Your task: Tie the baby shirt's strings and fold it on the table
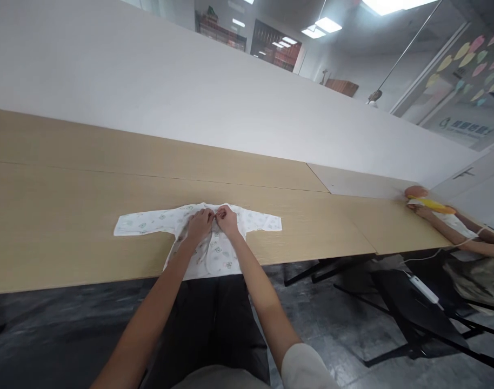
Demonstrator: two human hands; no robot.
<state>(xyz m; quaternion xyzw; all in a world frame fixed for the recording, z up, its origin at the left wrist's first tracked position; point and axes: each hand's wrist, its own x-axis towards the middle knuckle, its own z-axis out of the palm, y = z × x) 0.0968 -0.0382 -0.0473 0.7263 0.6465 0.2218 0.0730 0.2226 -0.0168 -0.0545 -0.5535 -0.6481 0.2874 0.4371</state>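
A small white baby shirt point(226, 258) with a faint printed pattern lies on the wooden table point(68, 200), its long sleeves stretched out to both sides and its lower hem at the table's front edge. Near the neckline, my left hand point(200, 224) is closed on the shirt's front opening, fingers bent. Close beside it, my right hand point(226, 219) pinches the cloth at the same opening. The fingertips of both hands almost meet there. Whatever small fastening may be between them is hidden by the fingers.
Behind the table runs a white partition point(169, 97) with glass above. At the far right, another person's arms point(453, 227) reach over a doll point(417, 192) in yellow and white. A black folding chair point(413, 308) with a white power strip point(424, 289) stands at the lower right.
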